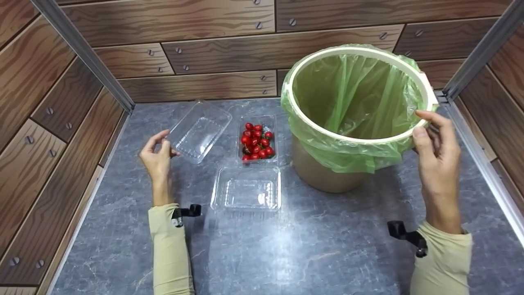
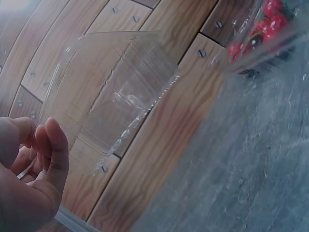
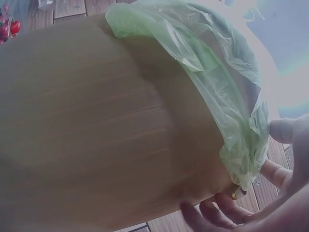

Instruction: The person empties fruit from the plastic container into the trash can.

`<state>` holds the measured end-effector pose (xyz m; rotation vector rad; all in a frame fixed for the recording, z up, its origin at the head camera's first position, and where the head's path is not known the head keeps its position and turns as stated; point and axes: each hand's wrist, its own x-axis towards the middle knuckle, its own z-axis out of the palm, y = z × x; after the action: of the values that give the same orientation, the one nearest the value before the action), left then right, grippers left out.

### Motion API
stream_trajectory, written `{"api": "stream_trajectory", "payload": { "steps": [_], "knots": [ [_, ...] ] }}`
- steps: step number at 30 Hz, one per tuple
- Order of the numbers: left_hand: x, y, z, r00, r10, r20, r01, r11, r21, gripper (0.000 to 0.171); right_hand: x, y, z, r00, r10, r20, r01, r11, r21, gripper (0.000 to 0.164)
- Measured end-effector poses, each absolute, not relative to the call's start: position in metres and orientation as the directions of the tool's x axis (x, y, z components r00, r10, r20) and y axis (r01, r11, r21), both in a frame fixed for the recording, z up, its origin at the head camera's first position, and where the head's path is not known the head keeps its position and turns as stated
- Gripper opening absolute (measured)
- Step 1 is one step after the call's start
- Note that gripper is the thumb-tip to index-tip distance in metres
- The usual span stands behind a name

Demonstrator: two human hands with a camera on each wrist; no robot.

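On the left, a clear plastic lid (image 1: 200,133) is pinched at its near-left edge between the thumb and fingers of my left hand (image 1: 159,157); it hangs tilted in the left wrist view. My right hand (image 1: 440,151) grips the cream rim (image 1: 428,92) of a trash can (image 1: 327,174), thumb and forefinger on the ring. A green trash bag (image 1: 348,155) lines the can and folds out over its side. Between the lid and the can, red cherry tomatoes (image 1: 256,141) fill a clear plastic box. Nearer me lies another clear plastic container (image 1: 245,192) with nothing visible inside.
All of this is on a grey marbled tabletop (image 1: 254,254). Wood-patterned panels (image 1: 221,53) close off the back and both sides, with metal frame posts (image 1: 88,53) at the corners. A black wrist mount (image 1: 403,235) sticks out from each sleeve.
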<state>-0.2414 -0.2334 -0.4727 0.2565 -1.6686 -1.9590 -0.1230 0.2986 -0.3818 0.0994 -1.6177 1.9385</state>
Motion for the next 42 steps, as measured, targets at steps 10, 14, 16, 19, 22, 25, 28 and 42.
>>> {"api": "stream_trajectory", "payload": {
  "steps": [10,14,16,19,22,25,28,42],
  "knots": [
    [-0.24,-0.25,-0.482,-0.916,-0.39,0.097,0.123,-0.043,0.991,0.033,-0.118,0.301,-0.372,-0.873,0.373,0.312,-0.39,-0.151,-0.908,0.031],
    [-0.238,-0.257,-0.49,-0.936,-0.347,0.066,0.089,-0.052,0.995,0.033,-0.121,0.3,-0.366,-0.874,0.391,0.288,-0.369,-0.147,-0.918,0.029],
    [-0.237,-0.262,-0.495,-0.936,-0.349,0.051,0.073,-0.049,0.996,0.033,-0.124,0.299,-0.365,-0.872,0.4,0.281,-0.36,-0.136,-0.923,0.028],
    [-0.236,-0.27,-0.499,-0.94,-0.339,0.027,0.033,-0.013,0.999,0.031,-0.127,0.299,-0.363,-0.863,0.412,0.292,-0.372,-0.128,-0.919,0.027],
    [-0.236,-0.275,-0.501,-0.948,-0.317,0.016,-0.002,0.057,0.998,0.03,-0.127,0.301,-0.361,-0.856,0.42,0.302,-0.39,-0.14,-0.91,0.027],
    [-0.237,-0.278,-0.501,-0.954,-0.299,0.01,-0.02,0.094,0.995,0.031,-0.126,0.304,-0.361,-0.856,0.418,0.305,-0.392,-0.139,-0.91,0.029],
    [-0.238,-0.279,-0.502,-0.964,-0.268,-0.006,-0.039,0.12,0.992,0.031,-0.123,0.306,-0.362,-0.855,0.421,0.302,-0.387,-0.131,-0.913,0.03],
    [-0.222,-0.283,-0.481,-0.983,-0.15,0.102,-0.036,0.711,0.703,0.029,-0.127,0.305,-0.366,-0.85,0.418,0.321,-0.401,-0.119,-0.908,0.031]
  ]
}}
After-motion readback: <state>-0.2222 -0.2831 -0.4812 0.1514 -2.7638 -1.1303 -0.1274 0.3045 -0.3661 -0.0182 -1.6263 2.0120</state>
